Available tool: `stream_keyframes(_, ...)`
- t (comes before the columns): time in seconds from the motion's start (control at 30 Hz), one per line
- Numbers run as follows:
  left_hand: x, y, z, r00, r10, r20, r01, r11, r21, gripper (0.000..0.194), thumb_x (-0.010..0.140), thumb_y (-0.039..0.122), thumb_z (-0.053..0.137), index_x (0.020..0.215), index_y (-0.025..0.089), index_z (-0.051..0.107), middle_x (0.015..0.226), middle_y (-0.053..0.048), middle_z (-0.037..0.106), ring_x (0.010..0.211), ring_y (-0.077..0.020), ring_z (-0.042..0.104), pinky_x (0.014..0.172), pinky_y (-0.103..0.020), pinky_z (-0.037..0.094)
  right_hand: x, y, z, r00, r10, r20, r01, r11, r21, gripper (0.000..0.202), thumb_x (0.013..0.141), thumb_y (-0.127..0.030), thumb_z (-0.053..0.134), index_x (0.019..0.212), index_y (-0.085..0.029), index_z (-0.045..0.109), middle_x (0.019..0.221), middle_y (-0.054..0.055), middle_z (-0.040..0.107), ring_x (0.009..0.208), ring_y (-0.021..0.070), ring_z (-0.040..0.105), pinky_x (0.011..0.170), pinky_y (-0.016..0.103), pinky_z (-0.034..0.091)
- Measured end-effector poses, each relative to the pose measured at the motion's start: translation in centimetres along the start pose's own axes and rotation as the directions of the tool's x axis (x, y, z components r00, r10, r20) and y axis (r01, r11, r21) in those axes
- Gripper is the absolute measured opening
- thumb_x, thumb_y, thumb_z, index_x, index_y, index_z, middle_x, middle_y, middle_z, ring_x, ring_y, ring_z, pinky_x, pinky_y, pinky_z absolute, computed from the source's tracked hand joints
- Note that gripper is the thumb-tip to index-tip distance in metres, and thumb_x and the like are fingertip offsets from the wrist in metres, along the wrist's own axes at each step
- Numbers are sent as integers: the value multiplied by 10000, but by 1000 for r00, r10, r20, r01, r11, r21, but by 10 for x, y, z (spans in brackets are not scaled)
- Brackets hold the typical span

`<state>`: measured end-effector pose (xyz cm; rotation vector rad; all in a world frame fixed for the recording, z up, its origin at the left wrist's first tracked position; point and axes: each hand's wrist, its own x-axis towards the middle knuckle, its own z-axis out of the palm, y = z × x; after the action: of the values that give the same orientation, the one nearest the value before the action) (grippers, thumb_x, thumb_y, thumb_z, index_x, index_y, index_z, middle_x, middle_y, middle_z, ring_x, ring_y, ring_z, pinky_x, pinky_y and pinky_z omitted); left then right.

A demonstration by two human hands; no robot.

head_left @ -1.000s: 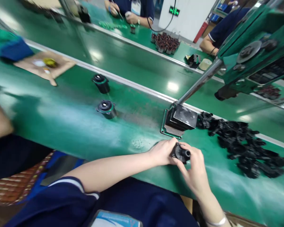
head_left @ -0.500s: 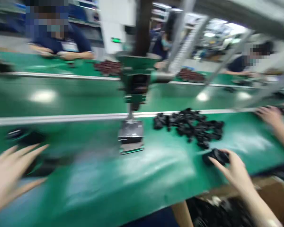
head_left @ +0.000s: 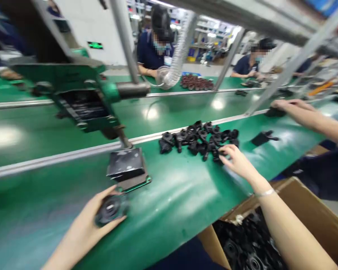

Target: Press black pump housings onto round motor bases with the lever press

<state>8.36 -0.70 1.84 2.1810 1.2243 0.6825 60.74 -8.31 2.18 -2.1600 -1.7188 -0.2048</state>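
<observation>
My left hand [head_left: 92,217] is closed round a round black plastic part [head_left: 111,209] with a ringed centre. It holds this just in front of the metal block [head_left: 126,164] under the green press [head_left: 81,97]. Over to the right, my right hand [head_left: 238,161] pinches a small black plastic part [head_left: 216,154] at the near edge of a pile of similar parts [head_left: 193,138]. The fingers partly hide that piece, and its full shape cannot be made out.
A cardboard box [head_left: 312,213] of black parts stands below the front edge of the green table [head_left: 169,202]. Another person's hands [head_left: 287,107] work at the right, near a lone black part [head_left: 263,138]. Co-workers sit across the bench, beyond metal posts.
The view has swung right. My left hand, spread near dark parts before, now grips a round part by the press. My right hand has moved from a black part near the front edge to the pile.
</observation>
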Motion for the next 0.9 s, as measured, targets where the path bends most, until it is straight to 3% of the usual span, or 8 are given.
stream_keyframes(0.13,-6,10,31,991,4,132,37,951,-306,759,764,316,727,1388,235,304,1254,-91,598,1182,-251,595,1029,-424,487,-35,-17,26,997,-68,-21,69,997,44,633,861,-607,305,1011,-119,679,1224,178,498,1139,225,513,1014,427,441)
stream_keyframes(0.2,-4,14,41,990,-1,139,57,915,-399,790,746,287,747,1393,232,296,1267,-102,580,1198,-244,581,1035,-406,482,-45,-20,25,996,-48,-69,51,997,52,711,828,-701,301,986,-128,693,1141,185,539,1106,233,523,988,425,444)
stream_keyframes(0.27,-4,16,46,991,-20,134,77,894,-441,807,734,264,760,1395,234,298,1271,-108,570,1204,-244,571,1038,-409,478,-55,-33,22,999,-19,-29,23,989,144,687,787,-742,389,1024,-170,688,1099,128,585,1057,182,558,959,356,473)
stream_keyframes(0.4,-9,16,49,994,-36,106,81,883,-462,822,724,245,768,1401,231,303,1267,-114,563,1199,-252,572,1045,-428,470,-78,-97,30,991,-22,134,-34,914,404,544,784,-673,506,972,-196,688,1225,35,571,1103,105,583,987,270,500)
stream_keyframes(0.5,-12,17,51,996,-49,77,78,897,-435,825,710,247,779,1394,227,318,1296,-123,546,1204,-267,572,1059,-454,460,-84,-146,47,993,-114,22,93,898,430,455,770,-582,594,798,-128,614,1254,52,555,1269,156,508,1085,370,465)
stream_keyframes(0.6,-14,20,55,995,-84,44,95,909,-406,822,706,244,783,1388,224,324,1340,-130,525,1218,-274,565,1074,-472,449,-81,-178,60,966,-257,-6,232,861,453,359,799,-455,617,819,-108,528,1101,63,624,1209,136,561,1124,432,437)
stream_keyframes(0.7,-17,23,56,993,-109,33,112,879,-463,836,698,227,791,1385,215,315,1335,-125,543,1224,-259,567,1083,-455,449,-76,-194,64,941,-338,20,294,845,447,314,822,-407,602,963,-132,546,1016,37,639,1061,90,619,1102,421,462)
stream_keyframes(0.9,-21,21,54,992,-98,75,123,829,-545,754,695,201,792,1311,208,358,1333,-120,561,1272,-253,535,1106,-450,434,-72,-193,58,866,-476,156,361,809,463,288,871,-380,533,1009,-128,548,1200,66,590,1199,82,558,1124,380,446)
